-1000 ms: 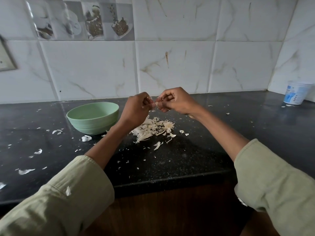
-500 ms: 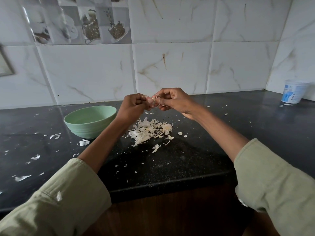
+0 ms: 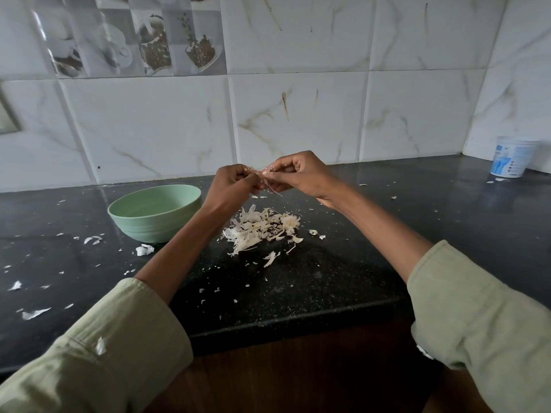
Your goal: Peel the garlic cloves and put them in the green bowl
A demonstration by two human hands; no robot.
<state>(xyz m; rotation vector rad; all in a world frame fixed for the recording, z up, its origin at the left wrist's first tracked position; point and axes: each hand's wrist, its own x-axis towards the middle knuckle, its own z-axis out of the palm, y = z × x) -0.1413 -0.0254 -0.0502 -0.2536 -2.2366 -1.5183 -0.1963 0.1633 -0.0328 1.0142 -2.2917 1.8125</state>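
Note:
My left hand [image 3: 231, 186] and my right hand [image 3: 301, 174] meet in the air above the black counter and pinch a small pale garlic clove [image 3: 262, 175] between their fingertips. A thin strip of skin hangs down from the clove. Most of the clove is hidden by my fingers. The green bowl [image 3: 153, 211] stands on the counter to the left of my left hand; its inside is not visible from here. Under my hands lies a pile of garlic skins [image 3: 262, 229].
Scraps of skin lie scattered over the black counter [image 3: 298, 293], mostly to the left, with one bigger white piece [image 3: 144, 249] in front of the bowl. A white and blue plastic cup [image 3: 511, 156] stands at the far right corner. Tiled wall behind; counter edge near me.
My hands stayed together on the clove and kept working at it. A strip of skin now hangs from the clove. The camera shifted slightly.

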